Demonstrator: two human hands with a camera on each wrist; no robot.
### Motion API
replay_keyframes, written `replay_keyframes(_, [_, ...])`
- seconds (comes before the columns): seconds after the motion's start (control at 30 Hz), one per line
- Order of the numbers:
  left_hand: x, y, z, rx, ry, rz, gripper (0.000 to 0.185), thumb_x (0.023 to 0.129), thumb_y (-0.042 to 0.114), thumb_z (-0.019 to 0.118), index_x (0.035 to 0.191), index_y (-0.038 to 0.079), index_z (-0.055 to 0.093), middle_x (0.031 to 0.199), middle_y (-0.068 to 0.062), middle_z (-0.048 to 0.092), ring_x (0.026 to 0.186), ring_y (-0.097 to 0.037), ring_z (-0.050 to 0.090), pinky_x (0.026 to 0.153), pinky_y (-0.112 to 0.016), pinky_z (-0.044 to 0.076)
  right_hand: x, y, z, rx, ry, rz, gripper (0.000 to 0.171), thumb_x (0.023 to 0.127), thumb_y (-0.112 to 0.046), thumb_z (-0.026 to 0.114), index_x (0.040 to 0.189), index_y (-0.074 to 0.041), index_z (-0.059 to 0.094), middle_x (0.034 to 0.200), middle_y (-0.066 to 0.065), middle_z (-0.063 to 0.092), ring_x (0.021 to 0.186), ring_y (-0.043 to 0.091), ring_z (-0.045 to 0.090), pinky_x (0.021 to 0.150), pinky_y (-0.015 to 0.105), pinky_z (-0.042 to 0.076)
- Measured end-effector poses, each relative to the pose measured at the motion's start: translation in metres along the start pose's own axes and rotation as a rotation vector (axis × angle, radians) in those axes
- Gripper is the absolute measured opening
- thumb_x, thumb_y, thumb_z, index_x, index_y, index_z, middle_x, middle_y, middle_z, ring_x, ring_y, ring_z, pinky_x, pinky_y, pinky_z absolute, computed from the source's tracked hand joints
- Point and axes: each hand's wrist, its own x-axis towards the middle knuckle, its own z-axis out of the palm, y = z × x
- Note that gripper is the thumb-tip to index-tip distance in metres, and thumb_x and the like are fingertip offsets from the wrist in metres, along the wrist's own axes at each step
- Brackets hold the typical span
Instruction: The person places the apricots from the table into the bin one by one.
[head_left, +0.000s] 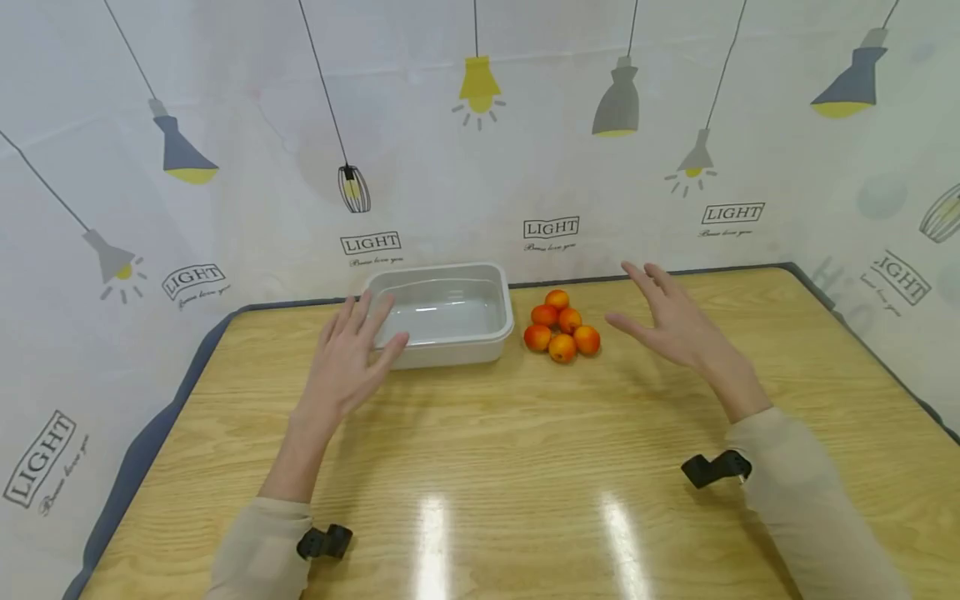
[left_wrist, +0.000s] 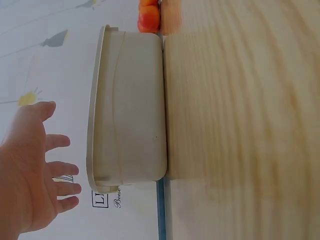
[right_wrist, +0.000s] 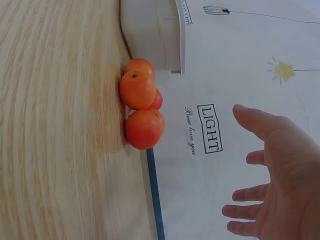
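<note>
White rectangular tub (head_left: pixel 450 356) placed by the wooden table's (head_left: pixel 465 433) far edge, six orange-red fruits (head_left: pixel 570 321) clustered beside it, left hand (head_left: pixel 345 362) and right hand (head_left: pixel 672 323) held fingers extended, nothing gripped.

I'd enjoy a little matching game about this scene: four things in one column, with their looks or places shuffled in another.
Column one
1. Round fruits
2. Rectangular tub
3. Wood-grain table
4. Backdrop

Column two
A. Printed with hanging lamps
B. Pale, open-topped
C. Yellowish brown, shiny in spots
D. Orange-red, clustered together

Pairs: 1-D, 2-B, 3-C, 4-A
</note>
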Motion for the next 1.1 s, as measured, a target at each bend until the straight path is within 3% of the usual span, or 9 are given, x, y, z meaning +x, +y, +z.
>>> replay_keyframes(0.17, [0.0, 0.002, 0.001, -0.017, 0.019, 0.026, 0.069, 0.105, 0.059, 0.036, 0.159, 0.016, 0.031, 0.165, -0.015, 0.019, 0.152, -0.037, 0.013, 0.121, -0.057, 0.011, 0.003, -0.002, 0.005, 0.027, 0.016, -0.035, 0.086, 0.099, -0.058, 0.054, 0.163, -0.016, 0.014, 0.162, 0.029, 0.017, 0.143, 0.054, 0.023, 0.11, 0.073, 0.024])
replay_keyframes(0.4, [0.001, 0.004, 0.006, -0.047, 0.056, 0.072, 0.066, 0.105, 0.054, 0.04, 0.157, 0.014, 0.035, 0.163, -0.017, 0.027, 0.147, -0.041, 0.028, 0.119, -0.059, 0.018, 0.008, -0.004, 0.013, 0.056, -0.005, -0.028, 0.086, 0.099, -0.057, 0.055, 0.163, -0.018, 0.013, 0.162, 0.027, 0.019, 0.142, 0.054, 0.026, 0.108, 0.073, 0.027])
replay_keyframes(0.57, [0.001, 0.003, 0.008, -0.07, 0.086, 0.096, 0.062, 0.105, 0.049, 0.046, 0.156, 0.014, 0.038, 0.16, -0.017, 0.032, 0.143, -0.042, 0.035, 0.117, -0.058, 0.023, 0.011, -0.005, 0.02, 0.12, -0.023, -0.026, 0.085, 0.099, -0.053, 0.058, 0.162, -0.015, 0.017, 0.16, 0.028, 0.024, 0.138, 0.049, 0.036, 0.107, 0.069, 0.033])
replay_keyframes(0.9, [0.003, 0.003, 0.012, -0.119, 0.107, 0.139, 0.056, 0.102, 0.038, 0.056, 0.149, 0.008, 0.048, 0.15, -0.02, 0.047, 0.136, -0.042, 0.044, 0.113, -0.058, 0.031, 0.016, -0.003, 0.031, 0.169, -0.057, -0.059, 0.078, 0.099, -0.045, 0.062, 0.157, -0.005, 0.028, 0.153, 0.027, 0.035, 0.129, 0.047, 0.045, 0.103, 0.064, 0.04])
replay_keyframes(1.1, [0.004, 0.002, 0.012, -0.173, 0.08, 0.137, 0.054, 0.102, 0.034, 0.059, 0.147, 0.006, 0.05, 0.147, -0.018, 0.051, 0.134, -0.04, 0.047, 0.113, -0.058, 0.033, 0.02, -0.002, 0.037, 0.193, -0.079, -0.082, 0.07, 0.099, -0.036, 0.066, 0.152, 0.0, 0.037, 0.146, 0.029, 0.043, 0.122, 0.046, 0.052, 0.098, 0.061, 0.045])
